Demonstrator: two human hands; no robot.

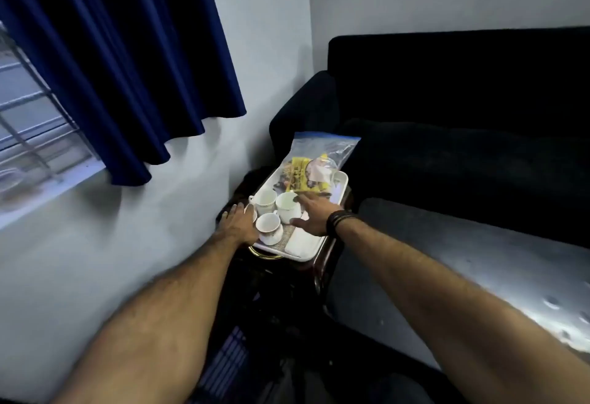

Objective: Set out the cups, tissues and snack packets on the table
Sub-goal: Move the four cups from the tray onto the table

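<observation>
A white tray (341, 180) rests on a small dark side table (322, 271) in the corner. Three white cups stand on it: a far-left cup (265, 200), a right cup (287, 207) and a near cup (269, 227). White folded tissues (300, 242) lie at the tray's near right. A clear zip bag (322, 151) with yellow snack packets (300, 173) lies across the far end. My left hand (238, 223) rests at the tray's left edge beside the cups, fingers spread. My right hand (314, 215) hovers open over the tray's right side, beside the right cup.
A dark sofa (447, 109) stands right behind the side table. A grey glossy table top (479, 260) stretches along the right. A blue curtain (121, 61) and a barred window (28, 122) are on the left wall.
</observation>
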